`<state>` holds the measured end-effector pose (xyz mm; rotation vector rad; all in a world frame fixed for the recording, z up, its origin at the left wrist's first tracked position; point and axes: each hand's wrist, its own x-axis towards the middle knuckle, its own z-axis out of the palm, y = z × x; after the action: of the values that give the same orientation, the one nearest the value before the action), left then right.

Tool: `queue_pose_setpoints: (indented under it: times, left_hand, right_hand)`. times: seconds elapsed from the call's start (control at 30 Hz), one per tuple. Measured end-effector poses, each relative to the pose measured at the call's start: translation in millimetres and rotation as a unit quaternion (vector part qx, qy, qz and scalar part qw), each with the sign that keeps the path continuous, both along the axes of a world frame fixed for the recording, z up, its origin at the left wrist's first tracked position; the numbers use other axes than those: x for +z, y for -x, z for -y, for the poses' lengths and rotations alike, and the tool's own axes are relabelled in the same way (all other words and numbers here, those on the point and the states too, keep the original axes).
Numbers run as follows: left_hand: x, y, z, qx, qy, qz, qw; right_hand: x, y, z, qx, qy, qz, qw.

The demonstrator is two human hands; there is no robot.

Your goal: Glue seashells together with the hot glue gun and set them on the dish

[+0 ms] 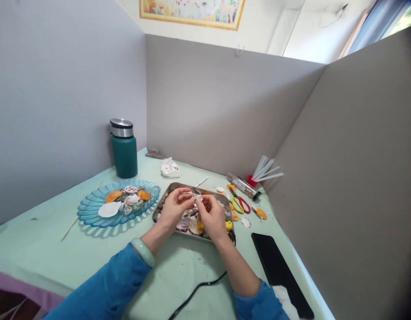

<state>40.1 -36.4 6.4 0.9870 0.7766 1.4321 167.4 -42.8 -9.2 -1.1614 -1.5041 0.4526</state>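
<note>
Pinching a whitish piece (197, 198) between left hand (176, 206) and right hand (212, 216); marks on white packet (169, 168) illegible.

Across the lower middle of the frame, the bare surface (175, 266) gives room to slide between the forearms, though a black cable (205, 283) crosses there and passes under the right one. The left hand (176, 205) and right hand (213, 218) block much of the drop into the tray (165, 193). At mid-left, a blue plate (83, 211) leaves only a narrow gap beside it (a thin stick (69, 229) lies near); a green bottle (124, 155) stands tall behind. At centre right, pliers (234, 194) and a clear tube (243, 186) crowd the way. Grey panels (218, 102) wall three sides.
</note>
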Motion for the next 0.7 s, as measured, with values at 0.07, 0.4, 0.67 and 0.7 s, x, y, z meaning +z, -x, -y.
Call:
queue_pose_setpoints:
  times: [0.07,0.4,0.67,0.7]
  left_hand:
    - [-0.2,0.2,-0.1,0.003,0.001,0.000,1.000]
    - [-1.9,0.2,-1.4,0.005,0.001,-0.007,1.000]
    - [-5.0,0.9,-2.9,-0.003,-0.018,0.001,1.000]
    - [-5.4,0.9,-3.0,-0.003,-0.021,0.003,1.000]
  right_hand:
    - [0.8,0.2,0.1,0.004,0.000,-0.003,1.000]
    - [5.3,2.7,3.4,-0.005,-0.009,0.025,1.000]
    - [3.3,2.7,4.2,0.009,-0.030,0.051,0.998]
    - [2.8,2.5,4.3,0.007,-0.033,0.058,0.998]
